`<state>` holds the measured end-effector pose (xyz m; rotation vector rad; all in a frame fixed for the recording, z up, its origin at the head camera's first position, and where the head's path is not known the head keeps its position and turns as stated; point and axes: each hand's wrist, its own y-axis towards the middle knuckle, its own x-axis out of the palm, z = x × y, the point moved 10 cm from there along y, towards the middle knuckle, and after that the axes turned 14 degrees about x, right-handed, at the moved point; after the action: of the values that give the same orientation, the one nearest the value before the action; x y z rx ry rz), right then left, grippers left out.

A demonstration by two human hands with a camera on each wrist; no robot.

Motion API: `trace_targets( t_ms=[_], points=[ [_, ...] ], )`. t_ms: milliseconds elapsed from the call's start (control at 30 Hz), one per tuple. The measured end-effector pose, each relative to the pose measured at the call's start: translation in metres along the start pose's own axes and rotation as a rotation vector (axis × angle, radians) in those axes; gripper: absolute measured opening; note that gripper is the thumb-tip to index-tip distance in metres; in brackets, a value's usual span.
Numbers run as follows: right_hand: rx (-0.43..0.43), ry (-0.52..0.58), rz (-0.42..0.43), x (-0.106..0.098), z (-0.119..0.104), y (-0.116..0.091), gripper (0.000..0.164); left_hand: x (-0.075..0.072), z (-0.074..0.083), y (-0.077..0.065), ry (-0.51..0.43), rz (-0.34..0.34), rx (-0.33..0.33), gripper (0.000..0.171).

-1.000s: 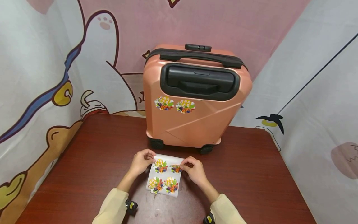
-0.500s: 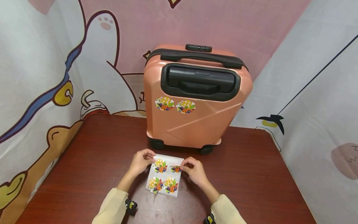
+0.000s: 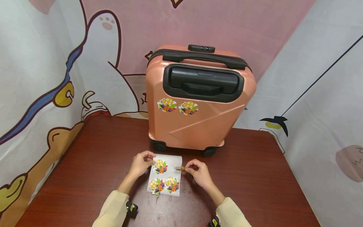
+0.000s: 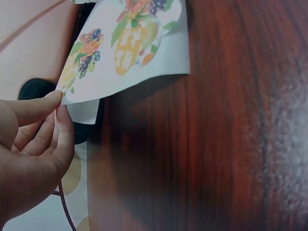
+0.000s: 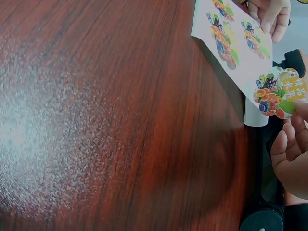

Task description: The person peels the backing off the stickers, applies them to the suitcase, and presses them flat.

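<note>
A white sticker sheet [image 3: 169,173] with three fruit stickers on it is in front of the suitcase. My left hand [image 3: 140,164] pinches its upper left corner between thumb and fingers, and in the left wrist view the sheet [image 4: 139,79] tilts up from that grip. My right hand [image 3: 199,173] pinches one fruit sticker [image 3: 179,169] by its edge at the sheet's right side. In the right wrist view this sticker [image 5: 277,94] shows its printed face, bright fruit and yellow lettering, overlapping the sheet's corner.
An orange suitcase [image 3: 195,126] with black wheels stands on the dark red wooden table [image 3: 249,176]. Two matching fruit stickers [image 3: 177,106] are on its front, under the black handle recess. Cartoon-printed cloth [image 3: 119,41] hangs behind and at both sides.
The upper right sticker has come off the sheet's surface and is in my right fingers. The sheet and my left hand have shifted slightly left.
</note>
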<state>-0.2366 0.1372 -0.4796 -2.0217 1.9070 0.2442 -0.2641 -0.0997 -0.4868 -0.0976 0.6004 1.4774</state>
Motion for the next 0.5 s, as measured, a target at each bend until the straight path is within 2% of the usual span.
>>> trace_targets(
  t_ms=[200,400,500],
  points=[
    [-0.031,-0.024,0.017,-0.001,0.0,0.0,0.013,0.001,-0.001,-0.001,0.027,-0.026,-0.014,0.022],
    [-0.024,-0.012,0.029,-0.004,-0.002,0.0,0.012,0.003,-0.006,-0.002,0.034,-0.048,-0.039,0.022],
    [-0.02,-0.018,0.019,-0.005,-0.015,-0.005,0.01,0.004,-0.007,-0.004,0.033,-0.059,-0.05,0.021]
  ],
)
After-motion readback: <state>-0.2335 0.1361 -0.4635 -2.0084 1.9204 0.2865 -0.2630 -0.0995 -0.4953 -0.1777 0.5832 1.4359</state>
